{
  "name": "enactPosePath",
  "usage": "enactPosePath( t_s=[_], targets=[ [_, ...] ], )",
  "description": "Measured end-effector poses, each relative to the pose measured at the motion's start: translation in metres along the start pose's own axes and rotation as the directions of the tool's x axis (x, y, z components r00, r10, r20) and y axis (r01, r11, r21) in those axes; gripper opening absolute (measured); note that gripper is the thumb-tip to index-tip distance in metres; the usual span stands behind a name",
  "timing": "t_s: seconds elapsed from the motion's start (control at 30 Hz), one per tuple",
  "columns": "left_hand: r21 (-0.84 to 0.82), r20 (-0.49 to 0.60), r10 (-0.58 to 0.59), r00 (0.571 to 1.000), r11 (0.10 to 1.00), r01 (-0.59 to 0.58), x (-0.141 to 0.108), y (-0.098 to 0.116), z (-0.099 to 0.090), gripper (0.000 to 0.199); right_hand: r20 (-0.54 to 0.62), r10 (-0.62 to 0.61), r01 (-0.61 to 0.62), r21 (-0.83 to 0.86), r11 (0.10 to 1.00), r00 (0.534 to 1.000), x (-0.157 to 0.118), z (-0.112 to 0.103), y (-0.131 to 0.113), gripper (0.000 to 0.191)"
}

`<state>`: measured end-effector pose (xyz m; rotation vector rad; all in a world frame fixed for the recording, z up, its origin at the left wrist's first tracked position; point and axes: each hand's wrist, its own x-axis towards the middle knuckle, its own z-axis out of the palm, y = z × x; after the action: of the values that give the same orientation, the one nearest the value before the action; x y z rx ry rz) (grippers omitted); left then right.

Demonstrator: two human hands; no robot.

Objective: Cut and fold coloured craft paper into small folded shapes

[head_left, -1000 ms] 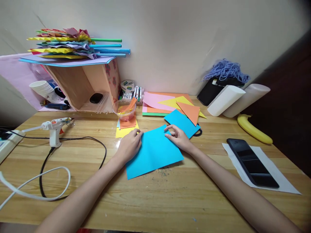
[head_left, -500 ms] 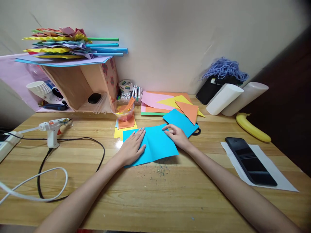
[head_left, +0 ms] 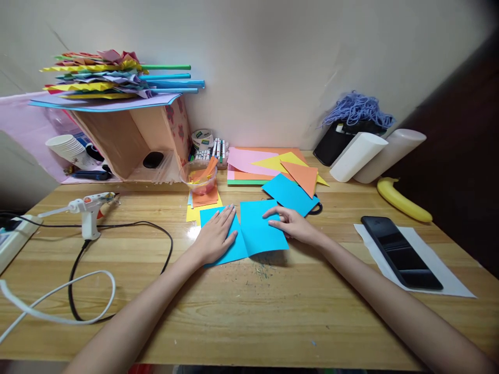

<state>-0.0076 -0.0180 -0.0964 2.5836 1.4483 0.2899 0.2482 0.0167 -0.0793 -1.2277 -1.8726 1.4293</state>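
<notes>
Shows, at the centre of the frame, a bright blue paper sheet [head_left: 265,236] on the light wooden table [head_left: 241,322], creased between its left and right halves. Presses the left half with the left hand [head_left: 216,234], palm down, fingers extended together and thumb set apart, grasping nothing. Places the right hand [head_left: 290,223], fingers curved, at the right half; cannot tell whether pinching the paper or only touching it.

Includes, just beyond the right hand, a second blue paper piece [head_left: 286,193], partly covered by an orange paper triangle [head_left: 302,176], with a black loop [head_left: 318,209] protruding at its right edge. Displays flat pink, orange, yellow and green papers [head_left: 249,158] at upper centre, near a clear round plastic cup [head_left: 200,188] of orange and yellow strips.

Presents, at left, a white glue gun [head_left: 90,221] with a black cord; at upper left, a pink open-fronted box [head_left: 180,127] beneath layered colourful paper shapes [head_left: 97,78] with green and blue sticks. Contains, at right, two white rolls [head_left: 358,158], a yellow banana [head_left: 403,202] and a black smartphone [head_left: 401,252] resting on white paper [head_left: 448,270].
</notes>
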Motion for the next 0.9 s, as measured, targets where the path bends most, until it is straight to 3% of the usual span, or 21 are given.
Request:
enactPosePath(
  t_s=[0.13, 0.27, 0.43, 0.63, 0.73, 0.83, 0.9],
  targets=[
    [-0.006, -0.010, 0.005, 1.000, 1.000, -0.005, 0.000, -0.001, 0.001, 0.057, -0.059, 0.023, -0.023, 0.003, 1.000, 0.998, -0.016, -0.001, 0.003, 0.027],
    [-0.011, -0.010, 0.007, 1.000, 1.000, -0.008, 0.001, -0.001, 0.001, 0.058, -0.014, 0.046, -0.045, 0.077, 0.996, 0.999, -0.029, 0.001, -0.001, 0.035],
    [0.007, 0.005, 0.002, 1.000, 1.000, -0.002, 0.000, 0.000, -0.001, 0.059, -0.024, 0.066, -0.066, 0.002, 0.998, 0.998, -0.040, 0.003, -0.003, 0.027],
    [-0.017, 0.012, -0.007, 1.000, 1.000, 0.008, 0.001, -0.001, 0.002, 0.060, -0.093, 0.151, -0.154, -0.021, 0.988, 0.984, -0.065, -0.009, 0.007, 0.027],
    [-0.112, 0.002, -0.019, 1.000, 0.994, 0.019, 0.001, -0.002, 0.002, 0.059, -0.102, 0.091, -0.094, -0.031, 0.995, 0.991, -0.068, -0.012, 0.003, 0.027],
    [-0.295, -0.108, -0.131, 0.985, 0.951, 0.094, 0.002, -0.001, -0.004, 0.052, -0.068, -0.017, 0.016, -0.013, 1.000, 0.998, -0.053, -0.004, -0.008, 0.025],
    [-0.425, -0.278, -0.248, 0.928, 0.898, 0.113, 0.002, 0.001, -0.014, 0.044, -0.015, -0.083, 0.082, -0.020, 0.996, 0.996, -0.033, 0.008, -0.018, 0.024]
  ],
)
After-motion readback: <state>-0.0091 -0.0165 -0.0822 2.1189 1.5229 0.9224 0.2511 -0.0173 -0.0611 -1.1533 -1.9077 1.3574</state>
